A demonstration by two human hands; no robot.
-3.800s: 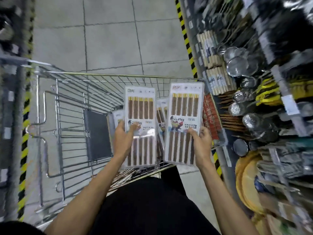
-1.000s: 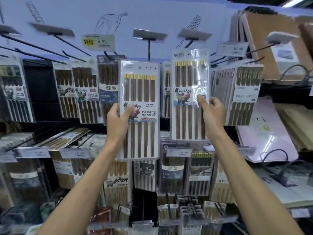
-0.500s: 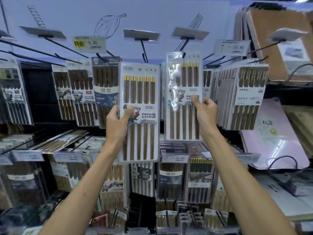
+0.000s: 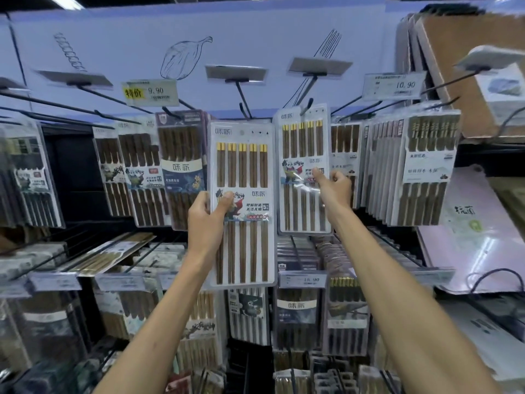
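Store rack (image 4: pixel 243 98), left hand (image 4: pixel 208 220) gripping chopstick pack (image 4: pixel 243 166), right hand (image 4: pixel 335 189) pinching second pack (image 4: pixel 302 143)

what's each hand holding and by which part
Left hand grips the left chopstick pack by its left edge, mid-height. Right hand pinches the right pack by its right edge, mid-height.

A shop, kitchenware aisle: rows of packaged chopsticks (image 4: pixel 302 143) hung on hooks (image 4: pixel 244 98) below a yellow price tag (image 4: pixel 150 92), cutting boards (image 4: pixel 468 81) stacked right of it.
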